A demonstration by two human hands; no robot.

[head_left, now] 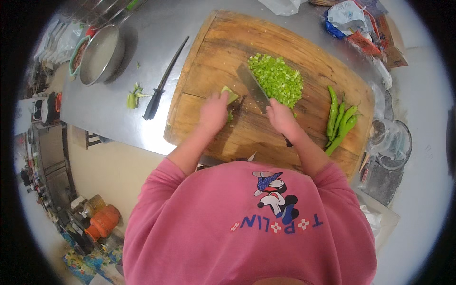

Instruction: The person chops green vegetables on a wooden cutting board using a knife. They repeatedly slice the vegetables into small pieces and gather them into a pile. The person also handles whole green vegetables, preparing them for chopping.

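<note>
My right hand (281, 118) is wrapped round the handle of a kitchen knife (259, 89). Its broad blade stands along the left side of a heap of finely chopped green pepper (280, 78). Further left, the fingers of my left hand (214, 112) are closed on a pale green pepper piece (230, 95) against the wooden cutting board (204, 71). A gap of bare wood lies between that piece and the knife. Several whole long green peppers (339, 121) rest together at the board's right side.
Left of the board, a long thin black-handled knife (166, 76) lies on the metal table (147, 23), near green pepper scraps (133, 99). A metal bowl (102, 56) sits at the far left. Plastic packages (349, 21) are at the back right, and a clear plastic container (388, 137) is right of the board.
</note>
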